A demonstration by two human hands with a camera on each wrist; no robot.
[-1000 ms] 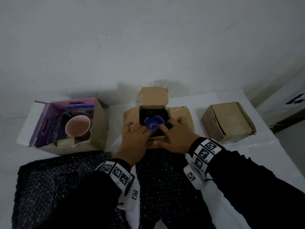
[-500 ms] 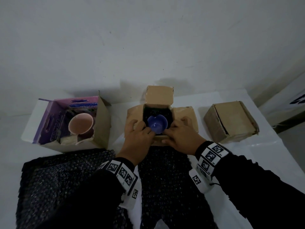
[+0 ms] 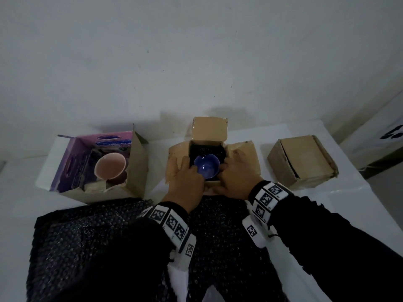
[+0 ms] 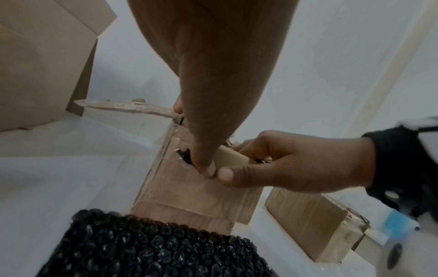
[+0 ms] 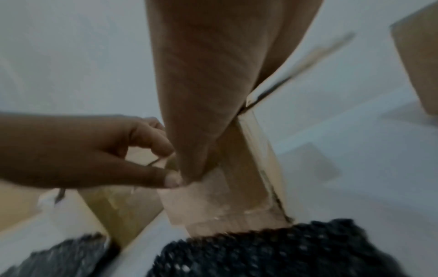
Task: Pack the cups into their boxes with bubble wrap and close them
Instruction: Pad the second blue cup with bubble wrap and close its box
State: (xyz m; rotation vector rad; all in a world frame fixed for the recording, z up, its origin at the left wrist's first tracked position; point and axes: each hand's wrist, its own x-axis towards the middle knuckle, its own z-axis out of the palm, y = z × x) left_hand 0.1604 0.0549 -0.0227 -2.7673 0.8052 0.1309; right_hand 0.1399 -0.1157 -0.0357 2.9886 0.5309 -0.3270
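A blue cup [image 3: 206,168] sits on black bubble wrap inside the open brown box [image 3: 242,155] at the table's middle. My left hand [image 3: 187,177] and right hand [image 3: 233,177] are at the box's near edge, either side of the cup. In the left wrist view both thumbs [image 4: 206,168] press the outside of the near wall [image 4: 189,196] while the right hand's fingers [image 4: 258,150] curl over the folded near flap. The left fingers reach inside the box and are hidden. A pink cup [image 3: 110,168] stands in the open purple box [image 3: 72,162] at left.
A closed brown box [image 3: 303,160] lies at right. Two black bubble wrap sheets cover the near table, one at left [image 3: 87,240] and one under my wrists [image 3: 220,236]. The wall rises just behind the boxes. The table's right edge runs close to the closed box.
Both hands drew back from on top of the blue cup to the box's near edge and took hold of its near flap. The cup is uncovered now.
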